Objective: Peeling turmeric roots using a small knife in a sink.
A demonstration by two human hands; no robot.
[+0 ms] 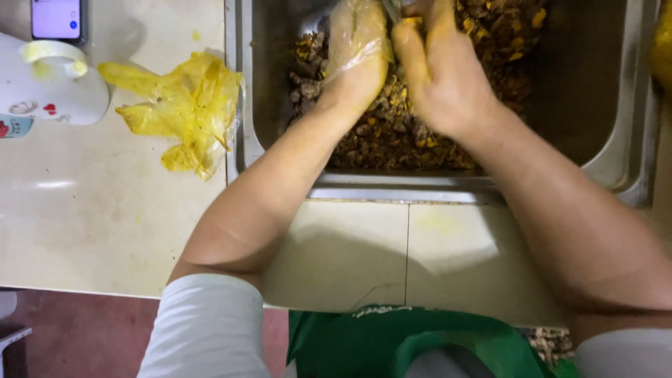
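1. Leftmost, top corner: a phone (57,19) with a lit screen lying flat on the pale counter (91,224); just below it a white mug (52,87), handle uppermost, yellow-smeared at the rim.
2. Next right: a crumpled yellow plastic bag (185,112) on the counter, touching the left rim of the steel sink (241,84); well apart from both hands.
3. Sink basin: a heap of brown and yellow peelings and scraps (392,133) spread across its floor, thickest toward the middle and far side; bare steel to the right.
4. Left hand (357,52): sheathed in a thin clear plastic glove, stained yellow; fingers curled down and closed toward the top edge of the view, knuckles up; what they enclose is cut off by the edge, so I cannot tell what is pinched; forearm runs diagonally from lower left up into the basin.
5. Right hand (437,66): bare, yellow-stained, just beside the left and touching it at the fingertips; fingers bent together around something small at the top edge, not identifiable; forearm enters from lower right.
6. Relation: the scraps lie directly beneath and toward the person from both hands; the hands meet above the heap's far middle, neither clearly nearer.
7. Bottom edge: white sleeves and a green apron (420,346).
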